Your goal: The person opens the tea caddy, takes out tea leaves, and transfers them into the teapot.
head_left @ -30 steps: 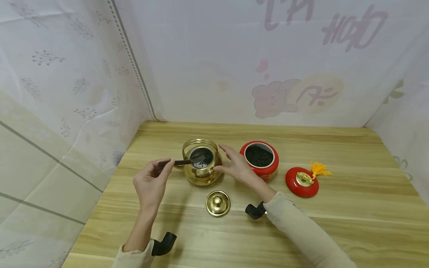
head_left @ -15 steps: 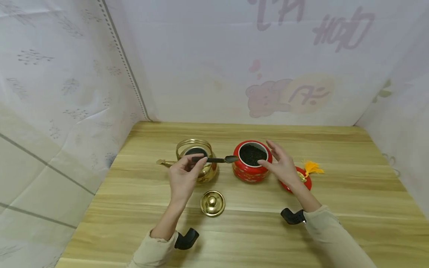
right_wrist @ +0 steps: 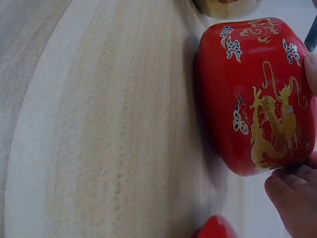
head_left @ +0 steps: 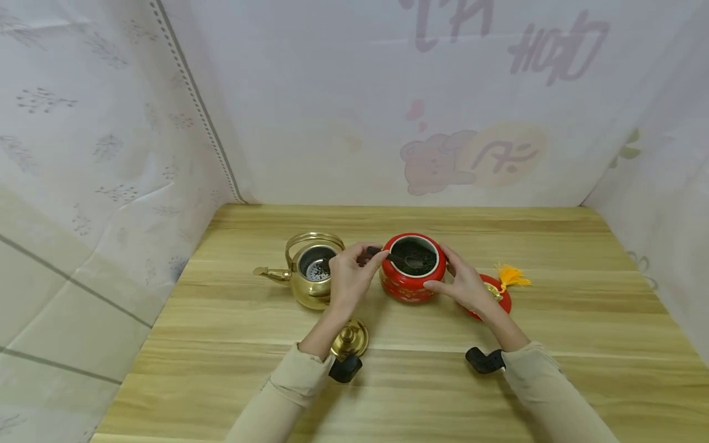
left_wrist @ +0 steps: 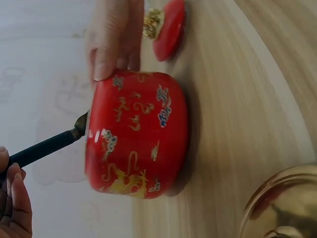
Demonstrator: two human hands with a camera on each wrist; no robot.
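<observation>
My left hand (head_left: 352,275) pinches the dark handle of a small scoop (left_wrist: 44,149) between thumb and fingers. The scoop's head dips into the mouth of a round red jar (head_left: 407,291), over the dark loose tea leaves (head_left: 425,251) inside. Gold dragons and blue clouds decorate the jar's wall. On its right side my right hand (head_left: 467,284) holds the jar, thumb at the front near the rim and fingers behind. A gold kettle (head_left: 311,293) with an uncovered mouth stands left of the jar, partly behind my left hand. Some leaves lie in its strainer.
The kettle's gold lid (head_left: 356,338) lies on the wooden table (head_left: 421,394), partly covered by my left wrist. Right of the jar, partly behind my right hand, is a red lid (head_left: 503,303) with a yellow tassel (head_left: 512,275). Printed cloth walls (head_left: 310,123) surround the table.
My left hand has carried the scoop rightward from over the kettle's mouth into the red jar. My right hand has moved from beside the kettle to the jar's right side.
</observation>
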